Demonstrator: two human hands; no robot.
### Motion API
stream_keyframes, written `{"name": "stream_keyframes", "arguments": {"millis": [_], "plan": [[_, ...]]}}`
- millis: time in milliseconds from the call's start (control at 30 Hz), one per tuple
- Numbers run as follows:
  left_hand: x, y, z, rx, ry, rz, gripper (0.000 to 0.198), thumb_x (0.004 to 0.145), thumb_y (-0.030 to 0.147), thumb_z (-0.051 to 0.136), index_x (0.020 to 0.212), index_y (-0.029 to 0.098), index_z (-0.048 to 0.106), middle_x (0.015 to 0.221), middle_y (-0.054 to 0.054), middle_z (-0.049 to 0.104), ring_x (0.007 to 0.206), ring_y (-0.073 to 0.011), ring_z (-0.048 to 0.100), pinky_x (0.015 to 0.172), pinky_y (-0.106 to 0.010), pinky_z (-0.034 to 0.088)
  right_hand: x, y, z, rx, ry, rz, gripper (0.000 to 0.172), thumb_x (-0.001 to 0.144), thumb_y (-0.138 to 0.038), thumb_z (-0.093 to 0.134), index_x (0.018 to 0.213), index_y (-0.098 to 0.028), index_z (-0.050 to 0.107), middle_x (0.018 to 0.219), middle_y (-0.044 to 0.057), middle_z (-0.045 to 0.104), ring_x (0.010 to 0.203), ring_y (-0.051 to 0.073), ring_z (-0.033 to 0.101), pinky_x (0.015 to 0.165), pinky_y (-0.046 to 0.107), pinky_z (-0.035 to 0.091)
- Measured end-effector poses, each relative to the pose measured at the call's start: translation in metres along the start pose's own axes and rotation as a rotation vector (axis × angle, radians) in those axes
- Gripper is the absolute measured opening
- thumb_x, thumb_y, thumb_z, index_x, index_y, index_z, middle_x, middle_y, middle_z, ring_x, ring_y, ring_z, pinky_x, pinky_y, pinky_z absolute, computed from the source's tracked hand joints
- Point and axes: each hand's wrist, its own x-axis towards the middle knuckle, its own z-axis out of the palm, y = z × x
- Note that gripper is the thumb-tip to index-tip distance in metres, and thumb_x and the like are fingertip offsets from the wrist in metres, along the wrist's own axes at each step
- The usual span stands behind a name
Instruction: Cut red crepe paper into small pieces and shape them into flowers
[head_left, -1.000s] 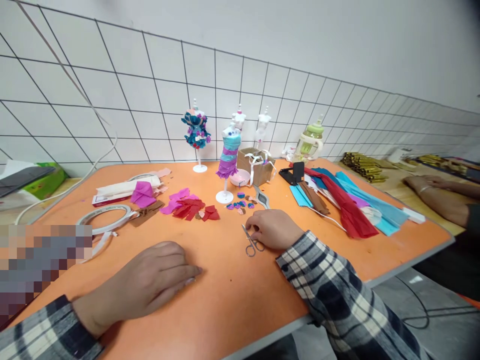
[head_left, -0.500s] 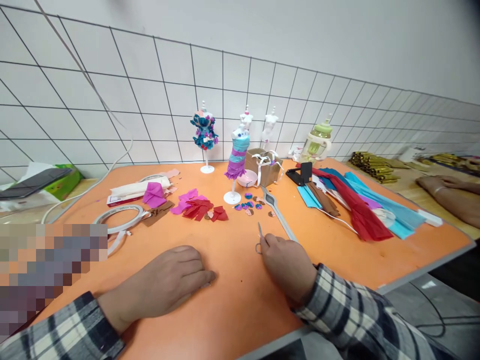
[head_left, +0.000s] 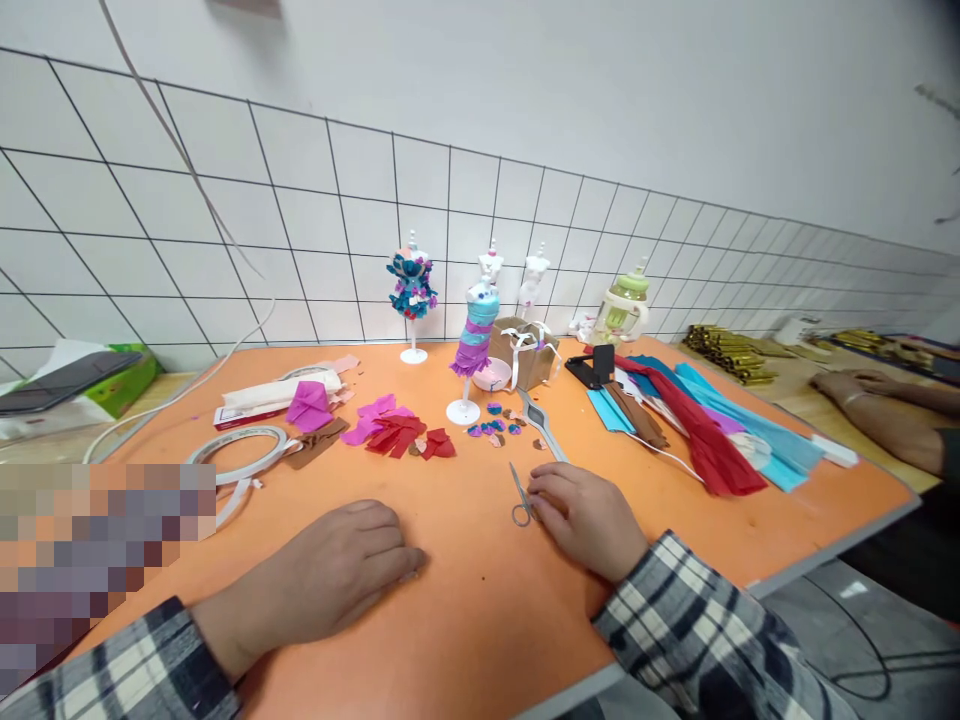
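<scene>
My right hand (head_left: 589,515) rests on the orange table (head_left: 465,600), fingers curled against the handle of small scissors (head_left: 519,495) that lie flat, blades pointing away from me. My left hand (head_left: 334,575) lies palm down on the table, fingers stretched out and holding nothing. Beyond the scissors are small paper flowers (head_left: 495,428) and a mini mannequin in a blue and purple paper dress (head_left: 475,335).
Red and pink paper scraps (head_left: 394,432), tape rolls (head_left: 240,450), grey tweezers (head_left: 546,428), a cardboard box (head_left: 525,350), a flower-covered mannequin (head_left: 411,290), crepe strips (head_left: 705,425), a phone stand (head_left: 592,365) and a green bottle (head_left: 622,305) crowd the table. Another person's arm (head_left: 885,415) rests at right.
My right hand had lifted the scissors upright half a second ago; now they lie flat again under my fingertips. My left hand has stayed put. The view has tilted up slightly.
</scene>
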Motion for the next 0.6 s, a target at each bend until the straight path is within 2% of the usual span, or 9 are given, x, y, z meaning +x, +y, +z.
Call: {"name": "stream_keyframes", "arguments": {"millis": [67,233,433,600], "plan": [[0.0002,-0.0007,-0.0001,-0.002,0.005,-0.001,0.028,0.104,0.015,0.037,0.112,0.022,0.063,0.075,-0.003,0.07,0.072,-0.0203,0.061,0.072,-0.033,0.048,-0.0006,0.0017,0.0017,-0.01,0.033,-0.049,0.015,0.095,-0.025,0.058,0.095,-0.023,0.073,0.117,0.006,0.072,0.105,0.021,0.065,0.084,0.032,0.047],[-0.0008,-0.001,0.0018,-0.026,0.005,-0.009,0.028,0.102,0.015,0.04,0.113,0.023,0.065,0.075,-0.004,0.069,0.075,-0.0207,0.062,0.074,-0.033,0.049,-0.0006,0.0039,0.0029,-0.115,-0.078,-0.155,0.021,0.099,-0.02,0.054,0.094,-0.025,0.074,0.087,0.003,0.073,0.086,0.019,0.061,0.072,0.03,0.042],[0.0008,0.001,0.0036,-0.032,0.008,-0.013,0.026,0.102,0.015,0.043,0.113,0.024,0.065,0.076,-0.003,0.069,0.076,-0.0202,0.063,0.075,-0.032,0.049,0.0002,-0.0016,0.001,-0.203,-0.122,-0.108,0.023,0.102,-0.024,0.051,0.114,-0.028,0.07,0.086,0.002,0.074,0.083,0.019,0.061,0.063,0.031,0.035],[0.0021,0.0007,0.0038,-0.008,0.0,0.005,0.028,0.104,0.017,0.037,0.111,0.022,0.064,0.076,-0.003,0.071,0.075,-0.0207,0.062,0.072,-0.033,0.048,0.0025,-0.0019,-0.0026,-0.184,-0.19,-0.147,0.025,0.101,-0.022,0.052,0.101,-0.03,0.076,0.107,0.002,0.075,0.095,0.019,0.062,0.068,0.03,0.039]]}}
